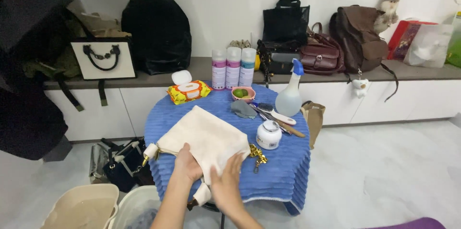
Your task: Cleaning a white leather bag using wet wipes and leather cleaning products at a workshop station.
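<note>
A cream fabric bag [204, 135] lies flat on a round table under a blue ribbed cover [283, 171]. My left hand [186, 163] rests on the bag's near edge, fingers closed over the fabric. My right hand [225, 183] lies flat against the bag's lower right corner, fingers together. A gold chain [257, 154] trails from the bag toward the right. A white jar [268, 134] stands just right of the bag.
Behind the bag sit a wet-wipe pack [188, 90], three spray cans [233, 67], a pink bowl with a lime [243, 93], a grey cloth [243, 109], brushes [276, 114] and a spray bottle [289, 95]. Bags line the shelf [201, 68]. Two tubs [86, 207] stand on the floor left.
</note>
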